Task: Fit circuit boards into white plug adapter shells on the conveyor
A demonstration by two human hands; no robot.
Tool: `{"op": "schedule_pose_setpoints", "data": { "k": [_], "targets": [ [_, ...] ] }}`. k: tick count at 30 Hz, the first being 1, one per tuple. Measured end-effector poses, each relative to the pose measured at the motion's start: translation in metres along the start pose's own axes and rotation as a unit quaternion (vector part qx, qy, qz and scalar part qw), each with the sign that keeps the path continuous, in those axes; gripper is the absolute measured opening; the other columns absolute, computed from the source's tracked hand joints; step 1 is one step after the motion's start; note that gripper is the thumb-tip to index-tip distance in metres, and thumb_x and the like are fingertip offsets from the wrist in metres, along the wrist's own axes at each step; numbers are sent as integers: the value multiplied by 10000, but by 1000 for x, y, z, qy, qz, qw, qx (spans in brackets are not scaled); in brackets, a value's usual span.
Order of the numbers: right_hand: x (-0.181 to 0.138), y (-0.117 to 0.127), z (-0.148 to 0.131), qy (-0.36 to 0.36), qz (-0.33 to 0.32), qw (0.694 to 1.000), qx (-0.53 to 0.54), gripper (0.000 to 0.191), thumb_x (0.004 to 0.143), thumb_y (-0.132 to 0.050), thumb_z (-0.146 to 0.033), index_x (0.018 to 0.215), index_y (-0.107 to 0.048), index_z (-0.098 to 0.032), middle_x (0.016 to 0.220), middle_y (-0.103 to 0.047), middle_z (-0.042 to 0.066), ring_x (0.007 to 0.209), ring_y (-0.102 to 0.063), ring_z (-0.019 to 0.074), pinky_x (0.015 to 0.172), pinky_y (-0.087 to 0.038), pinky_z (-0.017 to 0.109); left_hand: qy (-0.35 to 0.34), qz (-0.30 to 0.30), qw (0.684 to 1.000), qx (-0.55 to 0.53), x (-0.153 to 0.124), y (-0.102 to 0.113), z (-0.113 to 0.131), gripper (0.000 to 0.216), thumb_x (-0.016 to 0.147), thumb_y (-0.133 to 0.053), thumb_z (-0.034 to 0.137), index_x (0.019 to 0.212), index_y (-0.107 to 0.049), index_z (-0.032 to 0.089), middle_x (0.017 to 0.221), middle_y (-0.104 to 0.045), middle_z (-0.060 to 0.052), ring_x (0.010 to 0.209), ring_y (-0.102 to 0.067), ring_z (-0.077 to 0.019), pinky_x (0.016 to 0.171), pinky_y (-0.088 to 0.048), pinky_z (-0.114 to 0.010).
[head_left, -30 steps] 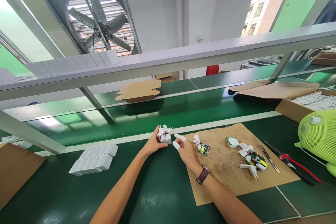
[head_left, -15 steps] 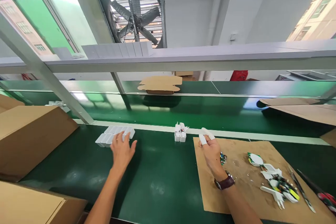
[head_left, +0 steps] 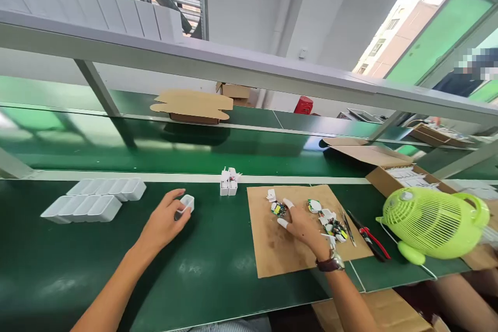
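My left hand (head_left: pixel 165 220) is closed on a small white plastic housing (head_left: pixel 185 203) just above the green bench top. To its left lie two rows of the same white housings (head_left: pixel 93 198). My right hand (head_left: pixel 301 223), with white cots on two fingertips, rests on a brown cardboard mat (head_left: pixel 299 228) and touches a small green circuit board (head_left: pixel 277 209). A white part (head_left: pixel 271 195) lies just beyond it. Assembled white housings with prongs (head_left: pixel 229 182) stand between my hands at the bench's far edge.
More boards and white parts (head_left: pixel 330 223) lie right of my right hand, then tweezers and red-handled cutters (head_left: pixel 368 236). A lime-green desk fan (head_left: pixel 431 220) stands at the right. Cardboard boxes (head_left: pixel 404 174) and a flat carton (head_left: pixel 192 105) sit on the belt beyond.
My left hand reached to the rows of housings, took one and drew it back right. My right hand dropped onto the cardboard mat at the circuit board. The view swung right.
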State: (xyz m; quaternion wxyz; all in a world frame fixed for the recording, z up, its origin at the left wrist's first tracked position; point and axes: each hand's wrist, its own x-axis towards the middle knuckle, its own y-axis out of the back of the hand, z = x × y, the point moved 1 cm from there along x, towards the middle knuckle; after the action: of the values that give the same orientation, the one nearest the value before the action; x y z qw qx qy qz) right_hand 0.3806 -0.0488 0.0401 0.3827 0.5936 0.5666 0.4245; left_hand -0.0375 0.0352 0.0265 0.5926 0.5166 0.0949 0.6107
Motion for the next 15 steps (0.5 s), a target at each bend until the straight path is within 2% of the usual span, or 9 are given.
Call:
{"op": "schedule_pose_setpoints", "data": {
  "k": [3,5,6,8,10,11,13,15],
  "targets": [
    [-13,2,-12,-17,-19,998,-54,312,931,-605,-358,1172,-685,-176,985,-755,139,957,-726,326,850,-568,436,-34,-81,995,-41,9,-24,25,262,929,-492,373,710,-528,233,1347,-642,-81,1119,-698,-231,835,-605,-319],
    [-16,8,-19,-22,-29,998,-58,279,968,-550,-360,1127,-703,-190,889,-742,110,843,-724,299,779,-572,413,-39,-124,990,-45,13,-36,34,250,928,-478,351,713,-516,229,1363,-642,-71,1029,-725,-214,786,-609,-321],
    [-16,12,-22,-8,-25,998,-58,291,968,-542,-335,1176,-691,-196,925,-744,108,870,-722,295,798,-575,416,-42,-139,988,-48,14,-41,36,252,933,-476,352,719,-523,227,1362,-644,-69,993,-731,-209,774,-609,-325],
    [-13,16,-22,48,-4,997,-66,422,921,-575,-254,1338,-613,-207,1152,-726,129,1090,-686,312,942,-555,454,-49,-148,986,-66,13,-47,37,240,942,-510,391,782,-578,225,1349,-648,-75,1014,-727,-219,815,-610,-340],
    [-9,15,-19,95,-2,992,-80,591,847,-613,-180,1433,-537,-195,1370,-638,151,1301,-579,327,1086,-486,491,-45,-143,984,-94,9,-49,37,224,921,-591,447,959,-648,233,1354,-637,-79,1104,-703,-243,879,-609,-353],
    [-8,13,-17,102,-10,991,-81,629,822,-615,-155,1444,-525,-183,1405,-616,157,1335,-555,327,1114,-468,497,-35,-141,983,-111,6,-49,36,276,902,-634,459,1074,-655,244,1370,-625,-78,1132,-692,-249,892,-611,-354],
    [-5,6,-13,92,-27,993,-71,622,804,-603,-132,1423,-546,-167,1337,-659,159,1282,-599,325,1089,-494,497,2,-148,978,-149,-1,-46,36,448,872,-693,445,1279,-606,277,1407,-594,-73,1083,-703,-237,849,-624,-341],
    [-3,0,-13,83,-27,995,-41,575,819,-598,-149,1393,-573,-176,1205,-716,142,1166,-665,321,1024,-540,498,49,-168,965,-194,-6,-44,35,587,845,-735,421,1388,-544,303,1424,-575,-73,932,-720,-204,764,-633,-328]
  ]
}}
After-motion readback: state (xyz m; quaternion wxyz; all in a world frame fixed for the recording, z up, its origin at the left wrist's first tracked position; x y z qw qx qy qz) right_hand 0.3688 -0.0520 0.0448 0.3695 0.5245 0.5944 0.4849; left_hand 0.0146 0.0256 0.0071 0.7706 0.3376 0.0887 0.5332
